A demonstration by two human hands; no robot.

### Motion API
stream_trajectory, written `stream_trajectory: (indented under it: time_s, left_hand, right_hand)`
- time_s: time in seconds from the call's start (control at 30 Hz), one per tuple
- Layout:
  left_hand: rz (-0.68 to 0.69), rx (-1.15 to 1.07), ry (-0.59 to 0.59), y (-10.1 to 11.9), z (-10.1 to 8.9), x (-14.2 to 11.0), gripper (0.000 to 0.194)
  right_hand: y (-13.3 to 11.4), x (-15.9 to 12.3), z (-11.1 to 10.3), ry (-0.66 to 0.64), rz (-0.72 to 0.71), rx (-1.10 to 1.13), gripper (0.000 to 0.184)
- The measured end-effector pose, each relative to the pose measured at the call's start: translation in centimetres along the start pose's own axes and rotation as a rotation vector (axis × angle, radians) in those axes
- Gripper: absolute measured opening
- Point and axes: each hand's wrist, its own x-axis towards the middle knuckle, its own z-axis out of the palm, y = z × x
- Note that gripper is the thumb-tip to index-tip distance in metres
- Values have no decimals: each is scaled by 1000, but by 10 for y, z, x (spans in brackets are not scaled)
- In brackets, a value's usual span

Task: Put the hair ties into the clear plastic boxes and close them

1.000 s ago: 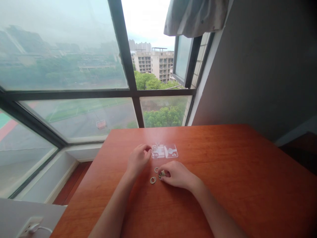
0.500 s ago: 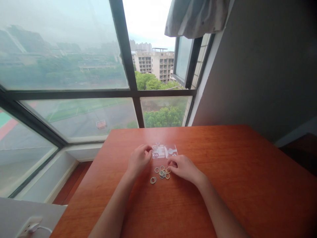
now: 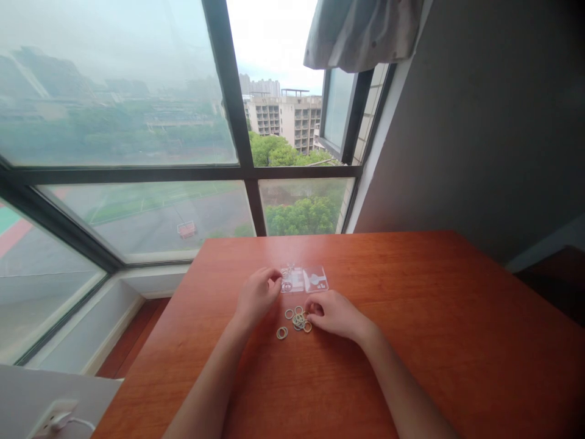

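Observation:
A small clear plastic box (image 3: 297, 280) lies opened flat on the table, with several rings in its left half and a white print on its lid (image 3: 320, 281). My left hand (image 3: 260, 292) has its fingers closed at the box's left edge. Nearer to me is a loose pile of small pale rings (image 3: 298, 322), some overlapping. Two more rings (image 3: 282, 333) lie together at the pile's left front. My right hand (image 3: 336, 312) bends over the pile's right side, thumb and forefinger curled onto a ring there; the fingertips partly cover it.
The reddish-brown wooden table (image 3: 411, 292) reaches to the window frame (image 3: 183, 175) at the back. A grey curtain (image 3: 363, 36) hangs above the tilted-open pane. At the lower left, a white plug (image 3: 61, 421) with a cable sits in a wall socket.
My right hand has moved slightly left and toward me, its fingertips now closer in on the pile's right side. The rings there have shifted a little. My left hand stays at the box.

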Motion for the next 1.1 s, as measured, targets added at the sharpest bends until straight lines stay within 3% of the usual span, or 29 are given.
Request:
stream_trajectory:
  time_s: [0.6,0.87,1.1]
  left_hand:
    - [23,-15,-8,-1,2,-1,17]
    - [23,-13,-12,3,2,-2,15]
    - [48,-10,-18,3,1,-2,16]
  right_hand:
    - [9,2,-4,-28,-2,-21,8]
    - [-5,1,3,35,27,-217,11]
    - [-2,3,1,91,40,-216,9]
